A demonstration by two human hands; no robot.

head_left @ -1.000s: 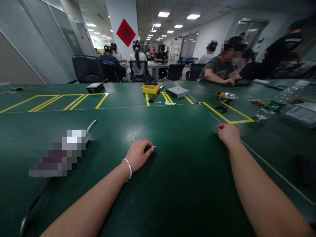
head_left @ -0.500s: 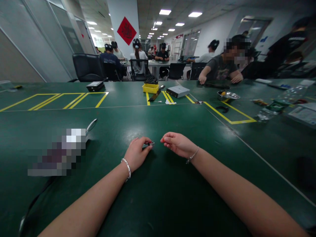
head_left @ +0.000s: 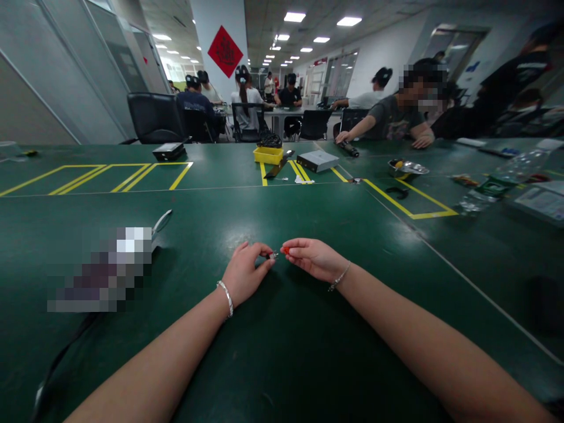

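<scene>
1. Small metal piece (head_left: 273,256) sits pinched between the thumb and fingertips of the left hand (head_left: 245,275), low over the green table (head_left: 282,352), straight ahead of the person.
2. The right hand (head_left: 315,258) is closed in a narrow fingertip pinch on a red piece (head_left: 286,251), held just beside the metal one (whether the two touch is too small to tell).
3. By the look of it, the step in hand is bringing the two bits end to end. Any move from here calls for steady fingertips and fine lining-up.
4. A thin bracelet (head_left: 227,296) circles the left wrist.
5. Further out, a yellow tray (head_left: 268,155) and a grey box (head_left: 316,161) sit by the yellow tape lines, and a metal dish (head_left: 405,169) lies well apart to the right
</scene>
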